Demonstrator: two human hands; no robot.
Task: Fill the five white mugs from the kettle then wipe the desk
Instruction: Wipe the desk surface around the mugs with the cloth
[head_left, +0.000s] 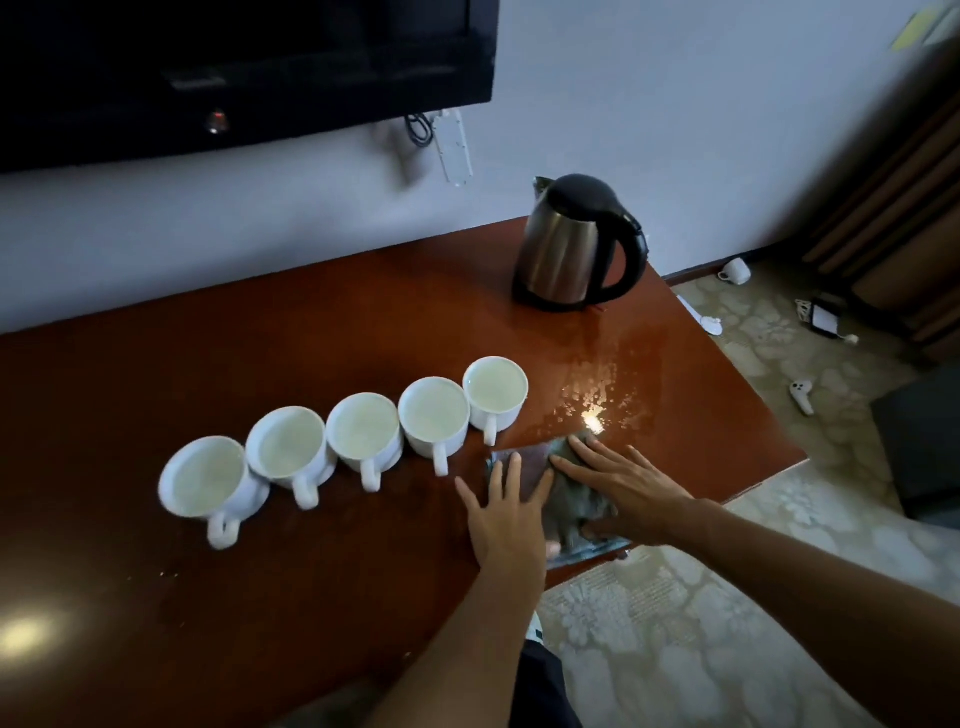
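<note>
Several white mugs (363, 427) stand in a slanted row across the brown desk (156, 597), each holding liquid, handles toward me. A steel kettle (576, 244) with a black lid and handle stands at the desk's back right corner. A grey cloth (576, 504) lies flat near the desk's right front edge, right of the mugs. My left hand (506, 506) lies flat on the cloth's left part, fingers straight. Flat on its right part presses my right hand (623, 480). A patch of spilled water (597, 384) glistens between the cloth and the kettle.
A black TV (234, 67) hangs on the wall above the desk, with a white power strip (454, 148) beside it. On the patterned floor to the right lie a white cup (736, 270), a white controller (801, 395) and other small items.
</note>
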